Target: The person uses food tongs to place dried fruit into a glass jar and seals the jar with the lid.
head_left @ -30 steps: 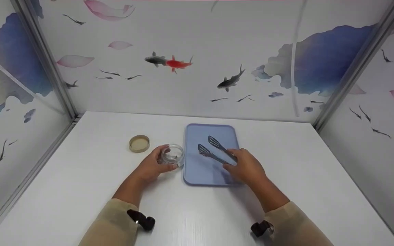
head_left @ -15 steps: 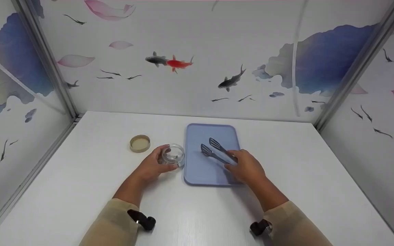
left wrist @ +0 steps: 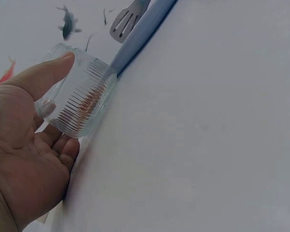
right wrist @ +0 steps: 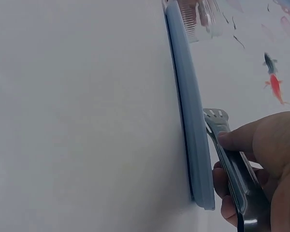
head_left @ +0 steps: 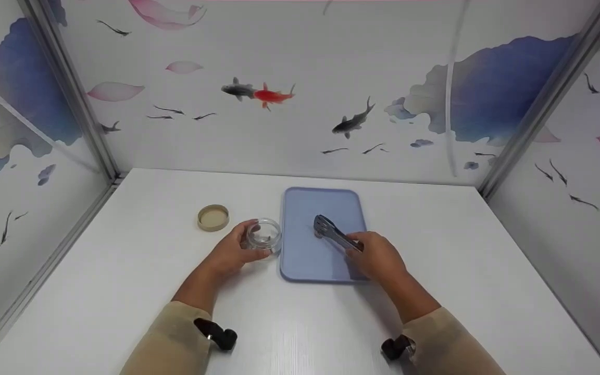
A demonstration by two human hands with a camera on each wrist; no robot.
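My left hand (head_left: 231,254) holds a small clear glass jar (head_left: 264,244), thumb on the near side and fingers behind. The jar stands upright and lidless by the left edge of a blue tray (head_left: 305,265); its ribbed side (left wrist: 82,104) shows in the left wrist view. With my right hand (head_left: 380,256) I grip metal tongs (head_left: 337,237), thumb on one arm and fingers on the other. The slotted tong heads are squeezed together low over the tray's middle. Right at their tips a small brownish bit (head_left: 319,235) shows, too small to make out.
A round tan lid (head_left: 213,217) lies on the white table (head_left: 164,208), left of the jar and a little farther back. White panels with painted fish (head_left: 273,96) close off the table's back and sides.
The tongs' two arms, spread apart before, have come together under my right hand's squeeze, after the tips shifted slightly right. My left hand and the jar stay put.
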